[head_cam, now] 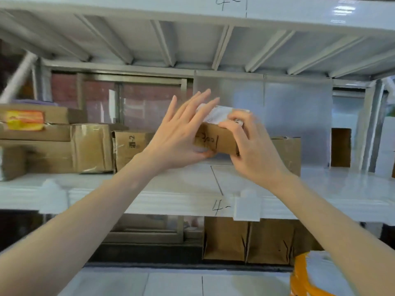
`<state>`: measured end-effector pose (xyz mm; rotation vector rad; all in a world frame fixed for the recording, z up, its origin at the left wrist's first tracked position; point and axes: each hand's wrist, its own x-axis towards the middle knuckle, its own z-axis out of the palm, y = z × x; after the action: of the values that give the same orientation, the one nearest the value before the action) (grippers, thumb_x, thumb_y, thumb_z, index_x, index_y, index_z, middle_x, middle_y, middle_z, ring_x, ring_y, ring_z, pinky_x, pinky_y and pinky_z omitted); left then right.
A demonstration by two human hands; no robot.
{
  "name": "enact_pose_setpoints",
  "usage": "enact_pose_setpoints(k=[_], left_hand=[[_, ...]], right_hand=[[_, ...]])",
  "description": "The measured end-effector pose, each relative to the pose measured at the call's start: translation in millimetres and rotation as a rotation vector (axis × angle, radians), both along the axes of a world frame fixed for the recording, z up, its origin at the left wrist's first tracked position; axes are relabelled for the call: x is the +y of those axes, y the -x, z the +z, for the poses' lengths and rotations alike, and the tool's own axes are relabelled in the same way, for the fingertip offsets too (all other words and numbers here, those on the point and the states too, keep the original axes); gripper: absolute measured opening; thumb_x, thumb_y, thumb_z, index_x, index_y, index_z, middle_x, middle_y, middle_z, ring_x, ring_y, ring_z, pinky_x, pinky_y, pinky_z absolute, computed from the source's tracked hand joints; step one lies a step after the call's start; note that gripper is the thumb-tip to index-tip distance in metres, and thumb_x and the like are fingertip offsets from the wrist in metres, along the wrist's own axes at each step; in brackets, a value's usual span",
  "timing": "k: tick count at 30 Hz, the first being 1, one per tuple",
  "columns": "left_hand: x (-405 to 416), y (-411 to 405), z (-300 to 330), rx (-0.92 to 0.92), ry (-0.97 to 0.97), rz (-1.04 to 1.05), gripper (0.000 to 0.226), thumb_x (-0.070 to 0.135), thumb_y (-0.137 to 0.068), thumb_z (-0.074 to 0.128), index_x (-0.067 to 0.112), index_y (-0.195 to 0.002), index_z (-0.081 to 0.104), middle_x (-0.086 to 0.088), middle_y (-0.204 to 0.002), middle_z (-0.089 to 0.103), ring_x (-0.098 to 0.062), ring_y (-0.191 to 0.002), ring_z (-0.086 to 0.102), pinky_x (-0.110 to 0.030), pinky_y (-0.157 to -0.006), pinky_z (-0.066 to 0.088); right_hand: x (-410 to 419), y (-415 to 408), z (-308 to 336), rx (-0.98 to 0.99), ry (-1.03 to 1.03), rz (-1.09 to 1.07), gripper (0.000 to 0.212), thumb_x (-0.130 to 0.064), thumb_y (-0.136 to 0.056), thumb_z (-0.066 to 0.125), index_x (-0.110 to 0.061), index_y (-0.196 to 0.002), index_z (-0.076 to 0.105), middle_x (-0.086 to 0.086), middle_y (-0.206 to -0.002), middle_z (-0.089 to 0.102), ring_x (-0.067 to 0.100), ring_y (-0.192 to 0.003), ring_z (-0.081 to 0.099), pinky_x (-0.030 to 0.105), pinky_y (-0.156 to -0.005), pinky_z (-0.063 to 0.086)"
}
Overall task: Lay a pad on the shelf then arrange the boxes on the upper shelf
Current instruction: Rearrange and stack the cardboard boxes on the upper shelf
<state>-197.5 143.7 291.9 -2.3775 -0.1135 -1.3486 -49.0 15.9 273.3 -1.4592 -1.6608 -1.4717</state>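
A small brown cardboard box [218,139] with black handwriting on its side and a white label on top is held above the white shelf [149,184]. My right hand [254,150] grips its right end, fingers curled over the top. My left hand [181,133] presses its left end with the thumb under the box and the fingers spread upward. A white pad [267,180] with a thin dark edge line lies on the shelf under and to the right of the box. Another brown box [288,154] stands just behind my right hand.
Several taped cardboard boxes [89,146] are stacked on the left of the shelf. A dark brown box [341,147] stands at the far right. Brown boxes [245,240] stand on the shelf below, and an orange item [301,278] is at the bottom right.
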Motion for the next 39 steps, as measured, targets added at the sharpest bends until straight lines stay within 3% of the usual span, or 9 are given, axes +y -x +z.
enact_pose_setpoints(k=[4, 7, 11, 14, 17, 21, 26, 34, 39], left_hand=[[47.0, 65.5, -7.1, 0.106, 0.091, 0.091, 0.105, 0.073, -0.067, 0.055, 0.029, -0.149, 0.005, 0.004, -0.158, 0.013, -0.015, -0.146, 0.01, -0.052, -0.115, 0.001], [83.3, 118.1, -9.7, 0.207, 0.186, 0.155, 0.106, 0.073, -0.068, 0.055, 0.03, -0.149, 0.001, 0.005, -0.157, 0.014, -0.014, -0.145, 0.008, -0.047, -0.118, 0.002], [125.0, 179.0, -10.2, 0.281, 0.247, 0.145, 0.104, 0.062, -0.069, 0.067, 0.024, -0.148, 0.012, 0.001, -0.143, 0.032, -0.018, -0.13, 0.033, -0.038, -0.109, 0.027], [152.2, 213.8, -14.0, 0.241, 0.196, 0.195, 0.105, 0.066, -0.064, 0.066, 0.022, -0.146, 0.019, 0.001, -0.135, 0.036, -0.016, -0.12, 0.037, -0.038, -0.1, 0.037], [176.6, 238.1, -17.8, 0.179, 0.135, 0.207, 0.106, 0.065, -0.06, 0.068, 0.018, -0.144, 0.025, -0.001, -0.13, 0.038, -0.017, -0.115, 0.037, -0.035, -0.095, 0.039], [203.6, 258.1, -23.3, 0.09, 0.106, 0.16, 0.094, 0.049, -0.061, 0.075, 0.009, -0.136, 0.035, -0.01, -0.128, 0.041, -0.024, -0.114, 0.041, -0.037, -0.094, 0.042], [224.0, 268.5, -46.0, 0.021, 0.113, 0.231, 0.089, 0.049, -0.064, 0.072, 0.01, -0.135, 0.035, -0.009, -0.135, 0.041, -0.025, -0.122, 0.037, -0.043, -0.097, 0.038], [257.4, 262.3, -74.3, 0.113, 0.086, 0.359, 0.091, 0.054, -0.068, 0.073, 0.016, -0.14, 0.032, -0.004, -0.139, 0.043, -0.025, -0.126, 0.04, -0.046, -0.103, 0.031], [269.2, 260.5, -71.8, 0.111, -0.002, 0.408, 0.089, 0.056, -0.064, 0.075, 0.014, -0.135, 0.039, -0.007, -0.13, 0.051, -0.028, -0.118, 0.049, -0.049, -0.1, 0.035]], right_hand=[[46.6, 49.7, -12.6, -0.152, 0.003, 0.046, 0.056, 0.008, -0.069, 0.053, -0.013, -0.117, 0.037, 0.011, -0.123, 0.032, 0.031, -0.125, 0.034, 0.043, -0.111, 0.025], [80.2, 84.7, -23.2, -0.235, -0.016, 0.076, 0.053, 0.009, -0.07, 0.055, -0.012, -0.115, 0.038, 0.012, -0.122, 0.034, 0.031, -0.128, 0.032, 0.042, -0.112, 0.021], [121.6, 133.9, -30.0, -0.253, 0.05, 0.095, 0.048, -0.003, -0.074, 0.054, -0.015, -0.116, 0.037, 0.012, -0.124, 0.033, 0.031, -0.128, 0.031, 0.042, -0.11, 0.022], [147.6, 164.8, -31.5, -0.174, 0.18, 0.09, 0.06, -0.034, -0.076, 0.067, -0.018, -0.123, 0.035, 0.01, -0.134, 0.029, 0.027, -0.131, 0.03, 0.044, -0.113, 0.021], [169.2, 194.3, -31.2, -0.079, 0.246, 0.121, 0.064, -0.054, -0.081, 0.053, -0.022, -0.132, 0.031, 0.007, -0.14, 0.027, 0.025, -0.134, 0.027, 0.045, -0.114, 0.019], [196.0, 224.2, -20.6, 0.167, 0.184, 0.18, 0.07, -0.053, -0.081, 0.052, -0.023, -0.139, 0.026, 0.011, -0.147, 0.019, 0.029, -0.136, 0.026, 0.044, -0.109, 0.024], [228.6, 240.2, -16.4, 0.524, 0.457, 0.253, 0.084, -0.045, -0.08, 0.065, -0.028, -0.145, 0.015, -0.003, -0.143, 0.019, 0.017, -0.128, 0.032, 0.035, -0.105, 0.034], [261.6, 228.1, -33.4, 0.633, 0.597, 0.283, 0.067, -0.037, -0.08, 0.068, -0.032, -0.134, 0.029, -0.012, -0.121, 0.027, 0.01, -0.117, 0.034, 0.038, -0.101, 0.042], [276.2, 224.1, -36.4, 0.592, 0.564, 0.279, 0.066, -0.036, -0.078, 0.07, -0.031, -0.131, 0.031, -0.01, -0.125, 0.03, 0.011, -0.115, 0.037, 0.034, -0.096, 0.042]])
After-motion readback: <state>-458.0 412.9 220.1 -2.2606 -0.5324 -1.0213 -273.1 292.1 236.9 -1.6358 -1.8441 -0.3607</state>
